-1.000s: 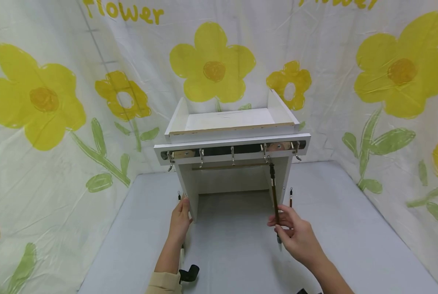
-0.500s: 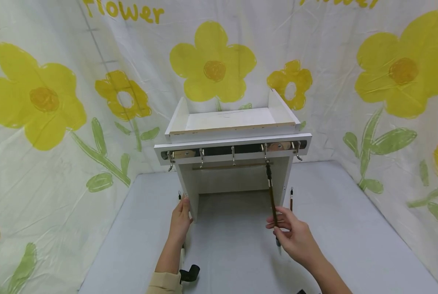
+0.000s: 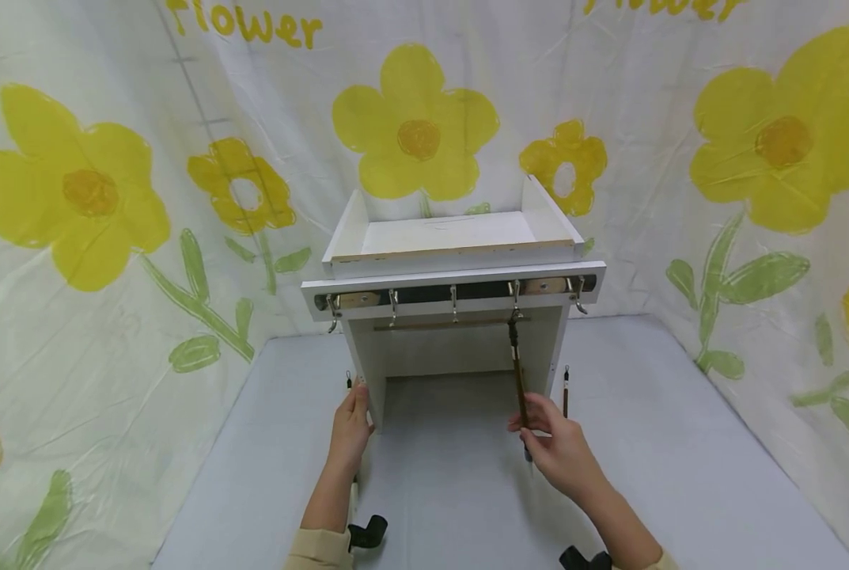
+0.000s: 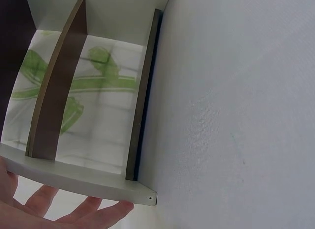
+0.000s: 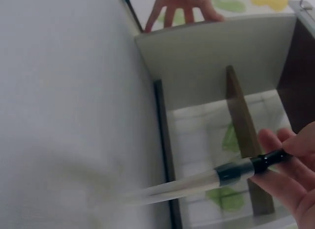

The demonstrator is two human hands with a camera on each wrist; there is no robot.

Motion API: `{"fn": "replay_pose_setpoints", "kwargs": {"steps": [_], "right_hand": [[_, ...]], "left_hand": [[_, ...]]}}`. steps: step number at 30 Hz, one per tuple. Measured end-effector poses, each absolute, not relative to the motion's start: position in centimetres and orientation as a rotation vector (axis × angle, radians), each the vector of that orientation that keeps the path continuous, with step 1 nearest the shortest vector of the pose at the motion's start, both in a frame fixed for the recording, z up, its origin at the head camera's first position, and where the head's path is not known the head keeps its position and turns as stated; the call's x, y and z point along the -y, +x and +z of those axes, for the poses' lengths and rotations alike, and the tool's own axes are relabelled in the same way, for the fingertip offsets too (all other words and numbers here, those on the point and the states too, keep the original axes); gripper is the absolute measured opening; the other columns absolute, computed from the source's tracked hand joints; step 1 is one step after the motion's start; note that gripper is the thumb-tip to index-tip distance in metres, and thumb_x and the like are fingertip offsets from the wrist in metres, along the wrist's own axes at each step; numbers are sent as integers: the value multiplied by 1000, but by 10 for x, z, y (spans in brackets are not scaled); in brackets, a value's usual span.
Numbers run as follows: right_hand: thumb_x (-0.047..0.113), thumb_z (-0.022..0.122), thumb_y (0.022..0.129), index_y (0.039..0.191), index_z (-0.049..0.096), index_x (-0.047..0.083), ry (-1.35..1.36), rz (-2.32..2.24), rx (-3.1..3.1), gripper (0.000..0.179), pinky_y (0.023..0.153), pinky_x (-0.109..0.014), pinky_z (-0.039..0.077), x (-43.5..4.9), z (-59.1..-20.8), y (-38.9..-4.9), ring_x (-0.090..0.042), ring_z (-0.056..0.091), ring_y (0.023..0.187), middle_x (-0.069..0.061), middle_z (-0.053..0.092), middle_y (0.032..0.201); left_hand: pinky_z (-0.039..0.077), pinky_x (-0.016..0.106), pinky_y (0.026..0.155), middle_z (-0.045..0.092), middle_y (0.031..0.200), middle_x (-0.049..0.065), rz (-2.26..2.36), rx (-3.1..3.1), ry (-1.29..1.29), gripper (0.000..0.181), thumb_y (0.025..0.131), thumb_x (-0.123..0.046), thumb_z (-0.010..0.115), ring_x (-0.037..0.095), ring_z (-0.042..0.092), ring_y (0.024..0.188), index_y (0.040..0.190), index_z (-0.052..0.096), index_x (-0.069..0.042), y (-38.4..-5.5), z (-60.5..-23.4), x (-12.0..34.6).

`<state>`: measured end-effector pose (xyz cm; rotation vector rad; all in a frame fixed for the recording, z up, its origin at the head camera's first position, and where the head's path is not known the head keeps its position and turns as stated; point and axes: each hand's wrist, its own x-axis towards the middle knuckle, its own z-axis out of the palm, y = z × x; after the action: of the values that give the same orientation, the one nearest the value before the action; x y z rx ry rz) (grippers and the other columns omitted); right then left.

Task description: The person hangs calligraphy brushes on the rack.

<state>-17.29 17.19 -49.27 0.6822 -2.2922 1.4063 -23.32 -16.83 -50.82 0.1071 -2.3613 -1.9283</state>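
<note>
Head view, right of centre: the fingers (image 5: 280,187) of the right hand (image 3: 558,447) pinch a slightly tilted brush (image 3: 516,368), its top at the fourth hook (image 3: 516,294) from the left, contact unclear. Left of centre, the left hand (image 3: 350,423) touches a white shelf's side panel (image 3: 367,360), fingers extended.

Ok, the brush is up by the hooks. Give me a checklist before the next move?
1. Brush held in the right hand: ok.
2. Left hand against the white left side panel: ok.
3. Bristles at the brush's lower end: ok.
4. Brush's top end caught on the fourth hook from the left: cannot tell; they meet or overlap in the head view.
5. Other four hooks bare: ok.
</note>
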Motion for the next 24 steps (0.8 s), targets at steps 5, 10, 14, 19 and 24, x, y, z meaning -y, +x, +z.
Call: {"fn": "replay_pose_setpoints", "kwargs": {"steps": [5,10,14,19,24], "right_hand": [[-21,66,85,133,51,1,675,1327,2284,55,78,-31,63,-169,-500,-184,-24,75,94,-10,74,104],[-16,68,86,132,54,0,640,1254,2311,51,84,-37,62,-167,-501,-190,-25,74,97,-8,75,105],[-11,72,85,132,54,-3,580,1161,2358,51,85,-42,61,-168,-504,-191,-33,73,103,-17,74,113],[-11,73,85,131,57,0,569,1131,2368,51,87,-42,61,-172,-507,-192,-33,71,107,-18,71,121],[-12,74,84,126,63,1,561,1125,2351,45,86,-40,61,-179,-505,-192,-27,73,104,-12,74,116]], "left_hand": [[45,63,104,27,165,18,-1928,2368,128,73,105,-60,31,44,35,146,161,26,-12,-233,-508,168],[44,64,104,27,165,18,-1940,2369,120,74,105,-60,31,44,36,146,161,26,-13,-234,-509,169],[44,64,105,29,163,19,-1953,2364,114,74,105,-61,31,44,37,145,161,27,-12,-235,-510,169],[45,64,104,31,163,18,-1954,2357,116,74,104,-61,32,43,38,145,160,28,-13,-234,-510,170],[45,64,104,30,164,17,-1951,2362,104,71,105,-60,33,43,37,145,161,27,-15,-234,-509,170]]}}
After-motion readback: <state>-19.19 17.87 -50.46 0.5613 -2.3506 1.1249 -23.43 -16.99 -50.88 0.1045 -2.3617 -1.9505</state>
